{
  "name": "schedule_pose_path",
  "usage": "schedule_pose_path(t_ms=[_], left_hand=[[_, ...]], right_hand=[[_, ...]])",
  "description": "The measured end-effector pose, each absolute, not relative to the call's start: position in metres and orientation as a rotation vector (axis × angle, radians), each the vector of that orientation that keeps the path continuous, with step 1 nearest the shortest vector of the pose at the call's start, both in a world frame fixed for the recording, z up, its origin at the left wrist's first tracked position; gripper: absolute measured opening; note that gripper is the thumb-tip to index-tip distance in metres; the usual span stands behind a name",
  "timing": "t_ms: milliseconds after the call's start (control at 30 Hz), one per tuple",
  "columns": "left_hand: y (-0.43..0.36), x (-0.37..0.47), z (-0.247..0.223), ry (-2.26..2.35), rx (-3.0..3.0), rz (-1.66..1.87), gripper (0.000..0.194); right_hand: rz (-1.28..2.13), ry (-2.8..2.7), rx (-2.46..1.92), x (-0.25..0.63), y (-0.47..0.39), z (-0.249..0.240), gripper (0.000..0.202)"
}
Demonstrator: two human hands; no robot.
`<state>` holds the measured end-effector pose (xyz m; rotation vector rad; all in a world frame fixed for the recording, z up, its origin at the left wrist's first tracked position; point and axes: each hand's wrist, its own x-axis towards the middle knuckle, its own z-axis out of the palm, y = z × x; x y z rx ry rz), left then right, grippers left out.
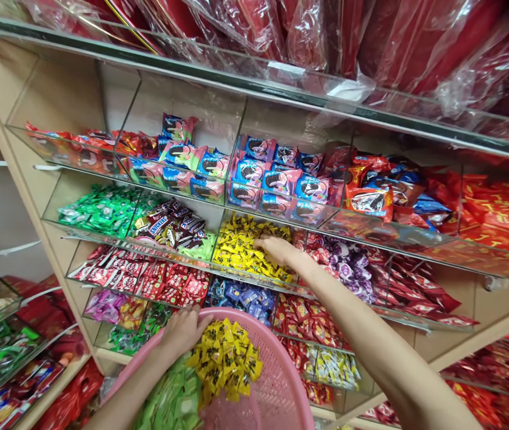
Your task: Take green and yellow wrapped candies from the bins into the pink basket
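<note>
My left hand (186,327) is closed over the far rim of a pink plastic basket (283,370). Inside the basket, a heap of yellow-wrapped candies (227,361) lies beside green-wrapped packets (169,391). My right hand (276,249) reaches into a clear shelf bin, its fingers curled down on the yellow-wrapped candies (240,242) there. The fingertips are partly hidden among the wrappers. Left of that bin are Snickers bars (160,224); to its right sit purple-wrapped candies (348,266).
Clear-fronted shelves rise in tiers on a wooden frame (17,179). Blue-and-pink cookie packs (276,179) fill the tier above my right hand, behind a transparent front panel. Green candies (102,209) lie at the left. Red plastic-wrapped packages (317,36) line the top.
</note>
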<state>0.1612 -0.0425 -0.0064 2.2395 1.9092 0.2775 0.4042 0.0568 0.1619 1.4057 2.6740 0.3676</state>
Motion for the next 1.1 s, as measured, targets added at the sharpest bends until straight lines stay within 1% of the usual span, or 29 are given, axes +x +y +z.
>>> schedule_pose_path(t_ms=[100,233,400,600,900,1033,1100], left_hand=[[-0.043,0.161,-0.007,1.916,2.253,0.286,0.059],[-0.043,0.16,-0.005,1.917,2.254,0.293,0.061],[-0.043,0.158,-0.005,1.937,2.23,0.292,0.061],[-0.043,0.158,-0.007,1.93,2.21,0.299,0.063],[-0.045,0.161,-0.002,1.921,2.215,0.275,0.061],[-0.046,0.16,-0.004,1.933,2.22,0.275,0.061],[-0.047,0.159,-0.005,1.942,2.225,0.273,0.062]], right_hand=[[0.442,2.677,1.408,0.404,0.057,0.157,0.039],[0.48,2.673,1.437,0.408,0.058,0.157,0.029],[0.379,2.778,1.45,0.414,0.064,0.158,0.022],[0.325,2.841,1.444,0.416,0.073,0.151,0.019],[0.214,2.72,1.462,0.406,0.073,0.152,0.023],[0.17,2.784,1.465,0.406,0.074,0.154,0.027],[0.143,2.849,1.497,0.407,0.073,0.158,0.031]])
